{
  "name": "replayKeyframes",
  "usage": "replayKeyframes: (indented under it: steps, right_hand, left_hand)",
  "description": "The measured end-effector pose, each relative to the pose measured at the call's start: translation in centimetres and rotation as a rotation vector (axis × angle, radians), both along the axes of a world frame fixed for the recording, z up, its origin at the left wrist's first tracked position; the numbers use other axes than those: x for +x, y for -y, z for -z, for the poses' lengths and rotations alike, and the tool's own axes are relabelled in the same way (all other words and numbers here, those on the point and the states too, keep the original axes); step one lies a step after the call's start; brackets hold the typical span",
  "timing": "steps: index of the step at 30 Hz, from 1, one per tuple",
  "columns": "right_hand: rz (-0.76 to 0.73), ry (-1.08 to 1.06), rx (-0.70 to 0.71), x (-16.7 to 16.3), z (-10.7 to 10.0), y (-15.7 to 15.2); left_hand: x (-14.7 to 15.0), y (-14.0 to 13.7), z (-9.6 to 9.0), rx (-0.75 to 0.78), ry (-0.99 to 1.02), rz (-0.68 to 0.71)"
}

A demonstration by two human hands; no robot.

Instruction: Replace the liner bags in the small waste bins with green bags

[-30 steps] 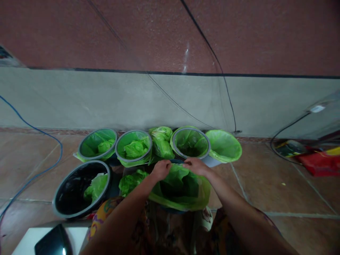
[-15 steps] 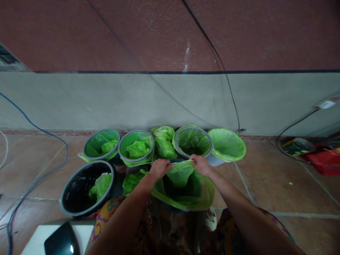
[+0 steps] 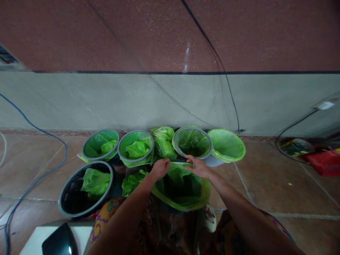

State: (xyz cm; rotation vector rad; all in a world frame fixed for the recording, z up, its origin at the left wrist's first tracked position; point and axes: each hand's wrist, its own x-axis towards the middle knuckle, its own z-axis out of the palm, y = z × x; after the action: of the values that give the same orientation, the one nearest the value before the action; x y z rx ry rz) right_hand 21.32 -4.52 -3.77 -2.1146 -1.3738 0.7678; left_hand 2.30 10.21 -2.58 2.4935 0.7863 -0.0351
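A bin lined with a green plastic bag (image 3: 183, 203) stands just in front of me, between my forearms. My left hand (image 3: 160, 169) is closed, its fingers pinching the far left edge of this green plastic bag. Over the far right edge of the same bag is my right hand (image 3: 198, 167), its fingers stretched and apart, touching or nearly touching the plastic. The bag hangs wide, with its inside in shadow. Just beyond my hands sits a bin with a grey rim (image 3: 193, 127), also lined in green. A light bin with a green liner (image 3: 228, 145) stands beside it.
Two green-lined bins, one left (image 3: 87, 157) and one nearer the middle (image 3: 136, 164), line the wall, with a bundled green bag (image 3: 164, 143) beside them. A black bin (image 3: 63, 198) holds crumpled green plastic. Cables, including a blue one (image 3: 45, 171), cross the floor.
My right fingers have loosened from a pinch and spread. The bag's far edge, earlier pulled up between my hands, has dropped. Green plastic in the black bin has unfolded and spread leftward.
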Motion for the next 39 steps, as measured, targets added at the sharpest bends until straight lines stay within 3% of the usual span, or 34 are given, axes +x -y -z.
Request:
replayKeyframes:
  steps: [7,15,21,26,33,39]
  right_hand:
    - [-0.117,0.051,0.072,-2.8,-2.5,-1.4]
    - [0.133,0.027,0.110,-1.5,-0.2,-1.7]
    - [0.121,0.026,0.102,-2.2,-0.6,-2.0]
    - [0.131,0.079,0.019,-2.4,-1.1,-2.3]
    - [-0.053,0.049,0.125,-3.7,-1.1,-2.7]
    - [0.100,0.078,0.078,-2.9,-0.8,-2.9]
  left_hand:
    - [0.7,1.4,-1.0,-0.028,0.090,0.131]
    - [-0.3,0.1,-1.1,0.039,-0.067,0.037]
    - [-0.2,-0.3,-0.3,-0.100,0.037,0.012]
    - [0.1,-0.2,-0.4,-0.037,0.020,-0.013]
    - [0.5,0.9,-0.9,-0.030,0.013,0.050]
    - [0.1,0.4,-1.0,0.037,-0.128,0.021]
